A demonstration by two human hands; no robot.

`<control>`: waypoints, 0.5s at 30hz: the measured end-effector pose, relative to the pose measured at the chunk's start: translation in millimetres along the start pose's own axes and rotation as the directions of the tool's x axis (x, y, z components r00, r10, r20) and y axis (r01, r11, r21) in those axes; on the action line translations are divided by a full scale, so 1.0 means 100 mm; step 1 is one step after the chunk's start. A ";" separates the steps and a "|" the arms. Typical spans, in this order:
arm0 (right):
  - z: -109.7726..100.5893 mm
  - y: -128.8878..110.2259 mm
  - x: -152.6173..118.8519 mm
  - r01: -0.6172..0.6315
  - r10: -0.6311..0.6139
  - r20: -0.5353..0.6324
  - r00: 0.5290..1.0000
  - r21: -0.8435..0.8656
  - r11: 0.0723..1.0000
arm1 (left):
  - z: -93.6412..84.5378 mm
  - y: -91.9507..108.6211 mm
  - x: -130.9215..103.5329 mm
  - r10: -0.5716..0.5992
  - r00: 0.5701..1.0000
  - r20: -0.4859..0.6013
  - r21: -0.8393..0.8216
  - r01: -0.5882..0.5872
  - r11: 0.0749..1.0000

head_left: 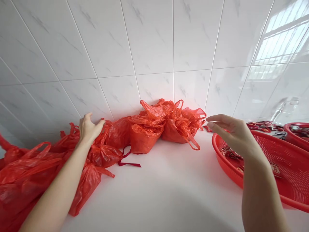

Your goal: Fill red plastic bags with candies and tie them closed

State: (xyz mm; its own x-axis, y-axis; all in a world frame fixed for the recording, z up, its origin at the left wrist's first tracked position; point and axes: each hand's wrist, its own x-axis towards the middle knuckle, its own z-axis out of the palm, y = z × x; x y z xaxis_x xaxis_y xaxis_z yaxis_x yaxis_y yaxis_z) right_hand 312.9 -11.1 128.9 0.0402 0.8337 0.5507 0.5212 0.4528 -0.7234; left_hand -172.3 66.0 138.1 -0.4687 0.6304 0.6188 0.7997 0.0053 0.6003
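Several red plastic bags (145,138) stand along the wall on a white surface, with more tied ones (29,174) heaped at the left. My left hand (89,128) is raised over this heap, thumb and fingers apart, holding nothing. On the right, my right hand (229,130) hovers above the near-left rim of a red perforated basket (287,164), fingers stretched toward the bags and nothing between them. Small wrapped packets (229,153) lie in the basket, partly hidden by my right arm. A dark red ribbon (129,164) lies beside the bags.
White tiles (154,42) form the wall behind the surface. At the far right stand a second red basket (298,133) with small packets and a clear container (285,109). Loose red packets (263,126) lie behind the large basket.
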 end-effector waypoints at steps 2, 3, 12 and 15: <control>0.02 0.00 0.01 0.008 -0.007 0.025 1.000 -0.045 0.999 | 0.12 0.31 -0.01 0.071 0.996 -0.054 -0.120 -0.077 0.990; 0.03 0.00 0.01 0.012 -0.009 0.040 0.999 -0.070 0.997 | 0.19 0.49 -0.03 0.142 0.990 -0.006 -0.211 -0.140 0.968; 0.10 -0.07 0.00 0.004 0.017 0.119 0.993 -0.176 0.984 | 1.13 1.56 -0.10 0.197 0.879 0.435 -0.277 -0.077 0.958; 0.10 -0.06 0.00 0.001 0.020 0.121 0.992 -0.170 0.985 | 1.14 1.67 -0.03 0.225 0.917 0.328 -0.364 -0.097 0.926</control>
State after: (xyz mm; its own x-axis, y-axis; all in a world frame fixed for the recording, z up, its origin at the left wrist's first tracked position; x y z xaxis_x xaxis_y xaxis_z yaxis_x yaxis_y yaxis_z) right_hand 301.4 -10.4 129.4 -0.0533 0.8746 0.4819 0.6586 0.3935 -0.6414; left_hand 5.1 154.0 178.6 -0.1269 0.8344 0.5363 0.6498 -0.3385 0.6806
